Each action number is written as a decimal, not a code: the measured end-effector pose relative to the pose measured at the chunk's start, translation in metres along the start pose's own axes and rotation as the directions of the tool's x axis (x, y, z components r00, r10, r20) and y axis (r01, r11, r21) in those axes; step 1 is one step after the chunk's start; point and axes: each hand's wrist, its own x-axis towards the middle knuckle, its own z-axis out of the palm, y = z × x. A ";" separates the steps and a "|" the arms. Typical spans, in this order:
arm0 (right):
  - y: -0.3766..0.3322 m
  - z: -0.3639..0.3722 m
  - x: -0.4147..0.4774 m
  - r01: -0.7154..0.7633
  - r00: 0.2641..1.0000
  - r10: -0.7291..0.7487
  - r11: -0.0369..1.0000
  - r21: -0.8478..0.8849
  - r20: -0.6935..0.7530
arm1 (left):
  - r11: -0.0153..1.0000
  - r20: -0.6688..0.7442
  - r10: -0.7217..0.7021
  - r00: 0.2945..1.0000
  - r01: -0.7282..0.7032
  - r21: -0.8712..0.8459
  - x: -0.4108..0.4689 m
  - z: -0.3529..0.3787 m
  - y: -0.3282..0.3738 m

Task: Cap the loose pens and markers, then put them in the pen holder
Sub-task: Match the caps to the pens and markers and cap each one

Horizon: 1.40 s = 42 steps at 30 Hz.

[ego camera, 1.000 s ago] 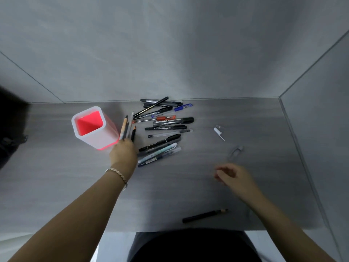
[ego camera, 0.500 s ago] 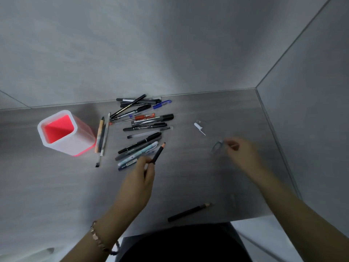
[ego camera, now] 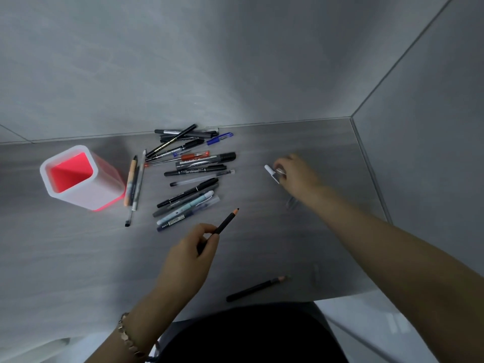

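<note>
L hand point(ego camera: 187, 258) pinches pencil point(ego camera: 226, 221), tip fwd. R hand point(ego camera: 298, 176) curls onto cap point(ego camera: 269, 171), grip unclear; I'd pinch its closed end, open end twd L

R hand point(ego camera: 298, 175) blurred, hides part of white cap point(ego camera: 270, 172).

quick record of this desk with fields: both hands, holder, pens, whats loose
left hand: pinches a dark pencil, tip pointing away from the person
right hand: fingertips at the white cap; grip unclear
pen holder: upright, left of the pile, no pens visible inside
pen pile: lying on the table, between holder and right hand
second pencil: alone near the table's front edge
progress: nothing in the holder yet
</note>
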 end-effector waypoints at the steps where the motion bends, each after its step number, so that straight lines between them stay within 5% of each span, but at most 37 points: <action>1: 0.001 -0.003 -0.009 -0.028 0.999 0.029 0.999 0.039 -0.024 | 1.000 0.004 -0.006 1.000 0.006 -0.010 -0.002 0.002 -0.001; 4: 0.014 -0.009 -0.048 -0.157 0.987 0.159 0.982 0.108 -0.015 | 1.000 0.033 -0.005 0.999 0.005 -0.013 -0.007 0.008 -0.003; 9: 0.038 -0.004 -0.126 -0.371 0.860 0.338 0.929 0.012 0.382 | 0.999 0.105 0.010 0.994 -0.007 -0.034 -0.011 0.019 0.001; 17: 0.034 0.018 -0.149 -0.424 0.832 0.447 0.894 -0.143 0.329 | 0.998 0.107 0.039 0.993 -0.034 -0.047 -0.011 0.016 0.008; 20: 0.018 0.014 -0.145 -0.472 0.875 0.426 0.858 0.204 0.233 | 0.992 0.079 0.018 0.997 -0.008 -0.128 -0.013 0.008 0.007; 22: -0.005 -0.002 -0.139 -0.398 0.901 0.417 0.695 0.598 0.115 | 0.986 0.064 0.028 0.998 -0.017 -0.164 -0.014 0.003 0.007; 25: -0.042 -0.028 -0.131 -0.190 0.913 0.405 0.517 0.835 -0.043 | 0.980 0.022 0.055 0.998 -0.050 -0.194 -0.018 -0.001 0.008; 32: -0.082 -0.028 -0.125 -0.058 0.896 0.427 0.390 0.919 -0.125 | 0.963 -0.009 0.096 0.995 -0.095 -0.253 -0.028 -0.006 0.010; 42: -0.091 -0.016 -0.139 -0.132 0.934 0.355 0.408 0.903 -0.024 | 0.975 -0.010 0.122 0.993 -0.122 -0.185 -0.035 -0.006 0.015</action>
